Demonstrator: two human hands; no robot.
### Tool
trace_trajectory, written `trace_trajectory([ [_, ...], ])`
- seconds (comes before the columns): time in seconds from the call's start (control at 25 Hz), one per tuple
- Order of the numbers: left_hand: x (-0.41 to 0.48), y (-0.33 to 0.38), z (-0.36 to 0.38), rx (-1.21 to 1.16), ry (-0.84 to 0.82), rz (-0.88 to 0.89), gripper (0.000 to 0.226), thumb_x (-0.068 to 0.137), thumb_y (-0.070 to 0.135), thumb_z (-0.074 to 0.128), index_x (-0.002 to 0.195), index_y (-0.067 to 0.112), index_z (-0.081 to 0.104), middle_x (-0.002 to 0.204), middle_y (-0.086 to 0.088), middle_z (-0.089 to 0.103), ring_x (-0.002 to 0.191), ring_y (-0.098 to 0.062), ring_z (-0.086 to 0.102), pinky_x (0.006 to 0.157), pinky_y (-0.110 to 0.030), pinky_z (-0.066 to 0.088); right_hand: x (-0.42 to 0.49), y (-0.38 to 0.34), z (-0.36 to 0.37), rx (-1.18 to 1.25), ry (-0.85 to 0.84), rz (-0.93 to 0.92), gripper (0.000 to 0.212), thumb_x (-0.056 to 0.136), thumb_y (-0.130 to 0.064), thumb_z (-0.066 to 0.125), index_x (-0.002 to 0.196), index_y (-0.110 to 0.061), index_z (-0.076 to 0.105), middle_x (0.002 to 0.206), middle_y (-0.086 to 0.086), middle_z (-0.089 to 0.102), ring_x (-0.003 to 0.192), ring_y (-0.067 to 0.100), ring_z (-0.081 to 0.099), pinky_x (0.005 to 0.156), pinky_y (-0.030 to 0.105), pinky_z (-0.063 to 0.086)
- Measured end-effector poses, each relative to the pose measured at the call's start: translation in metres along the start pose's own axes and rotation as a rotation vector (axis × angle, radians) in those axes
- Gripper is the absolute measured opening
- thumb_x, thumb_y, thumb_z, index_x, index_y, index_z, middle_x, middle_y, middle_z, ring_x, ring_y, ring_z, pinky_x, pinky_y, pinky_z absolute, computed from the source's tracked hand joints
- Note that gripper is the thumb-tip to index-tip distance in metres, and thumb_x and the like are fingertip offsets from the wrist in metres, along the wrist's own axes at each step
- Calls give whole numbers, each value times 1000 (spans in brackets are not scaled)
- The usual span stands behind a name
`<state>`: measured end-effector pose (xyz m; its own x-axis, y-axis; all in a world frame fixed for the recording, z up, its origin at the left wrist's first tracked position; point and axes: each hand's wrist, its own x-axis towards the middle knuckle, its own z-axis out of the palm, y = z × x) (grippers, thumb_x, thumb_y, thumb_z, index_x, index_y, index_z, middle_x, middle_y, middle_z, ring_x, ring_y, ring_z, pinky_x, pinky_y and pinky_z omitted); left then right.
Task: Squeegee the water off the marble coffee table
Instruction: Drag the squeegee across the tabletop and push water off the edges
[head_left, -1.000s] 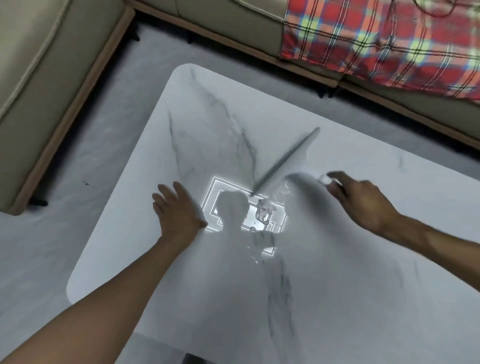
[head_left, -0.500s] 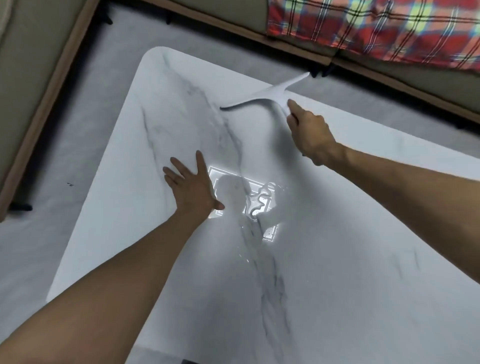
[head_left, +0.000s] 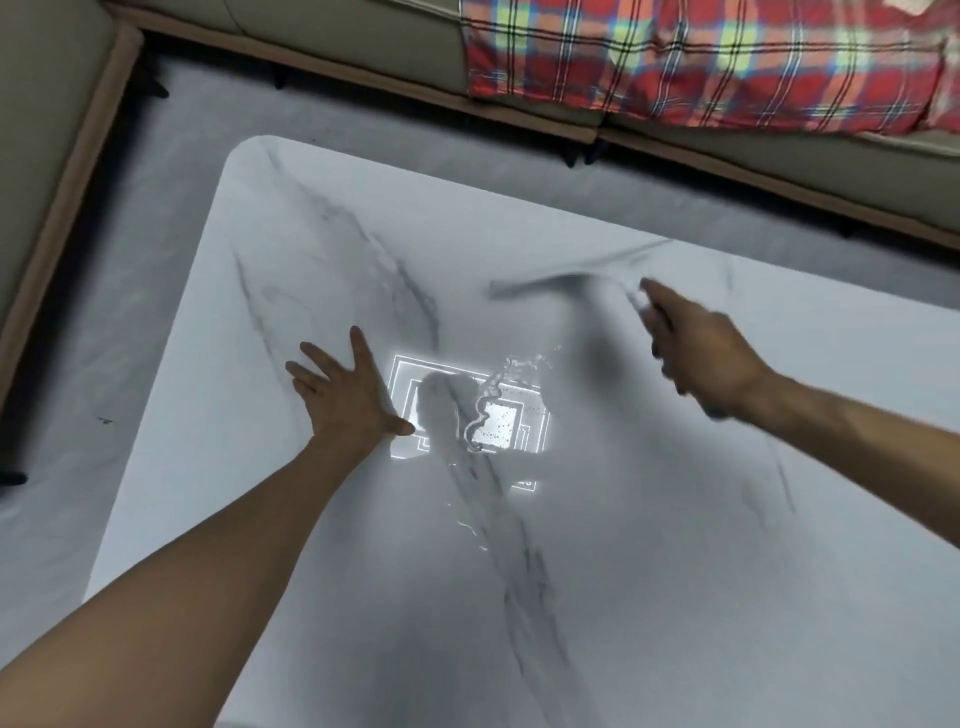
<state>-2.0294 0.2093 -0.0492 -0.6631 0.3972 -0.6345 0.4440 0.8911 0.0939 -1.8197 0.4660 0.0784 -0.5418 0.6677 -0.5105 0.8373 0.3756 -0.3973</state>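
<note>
The white marble coffee table with grey veins fills the middle of the view. A puddle of water glints in a bright light reflection at its centre, with small streaks trailing toward me. My left hand lies flat on the marble, fingers spread, just left of the puddle. My right hand is closed around the handle of a white squeegee. The squeegee is motion-blurred, its blade lying across the table beyond the puddle and to its right.
A beige sofa with a wooden base runs along the far side and down the left. A red plaid blanket covers its right part. Grey carpet surrounds the table.
My right hand has drawn the squeegee back from the table's far edge toward the puddle. Before that it had swung out from the puddle to the far edge. My left hand stayed flat.
</note>
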Motion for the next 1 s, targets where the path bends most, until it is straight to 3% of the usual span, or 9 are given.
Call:
trace_trajectory([
  [0.12,-15,2,3,-12,-13,68,118,74,45,77,153,17,-7,148,-43,-12,136,-64,-3,116,-60,8,56,-10,2,218,124,148,37,101,-39,30,135,-34,43,80,7,55,55,29,54,40,31,43],
  [0.2,-33,9,11,-48,24,177,80,93,19,54,153,14,1,148,-44,-7,137,-62,3,116,-58,10,72,-9,12,262,123,232,27,100,-34,28,118,-30,48,85,11,53,57,28,51,47,24,36],
  [0.28,-51,18,23,-39,89,236,64,92,5,35,151,6,13,145,-48,6,131,-64,19,111,-60,22,62,-1,27,144,100,199,21,100,-31,26,107,-24,45,87,17,57,59,33,57,48,27,40],
  [0.36,-61,26,31,-61,106,227,61,88,3,32,148,-1,22,139,-52,17,122,-66,31,104,-62,32,27,5,40,48,71,150,20,100,-29,24,106,-19,41,87,20,62,57,37,62,49,34,50],
  [0.52,-63,38,40,5,-9,102,73,94,14,41,150,-3,-1,145,-48,8,131,-64,20,111,-57,24,-54,21,52,105,-92,178,19,101,-30,24,110,-26,40,73,19,58,44,31,54,34,31,43],
  [0.6,-59,35,47,50,-9,130,75,95,18,41,149,-6,-7,143,-51,7,132,-66,17,111,-57,25,-78,28,48,70,-142,184,26,103,-30,26,124,-28,41,75,19,60,51,35,57,40,34,47],
  [0.72,-55,33,56,53,-18,161,77,96,22,38,147,-10,-10,139,-56,6,128,-71,16,110,-60,25,-65,31,27,132,-46,170,41,101,-25,31,142,-30,36,86,23,62,62,42,61,55,54,56],
  [0.88,-56,35,51,135,-35,161,75,95,20,35,145,-13,-10,136,-58,9,125,-72,20,108,-60,28,20,29,-2,286,161,260,28,99,-19,28,114,-23,51,90,23,57,51,30,51,43,40,49],
  [1.0,-55,32,51,221,-43,178,69,94,13,27,144,-15,-12,134,-60,9,123,-73,21,108,-60,28,55,28,0,307,178,350,22,97,-17,25,91,-22,46,90,18,51,58,29,47,45,28,37],
])
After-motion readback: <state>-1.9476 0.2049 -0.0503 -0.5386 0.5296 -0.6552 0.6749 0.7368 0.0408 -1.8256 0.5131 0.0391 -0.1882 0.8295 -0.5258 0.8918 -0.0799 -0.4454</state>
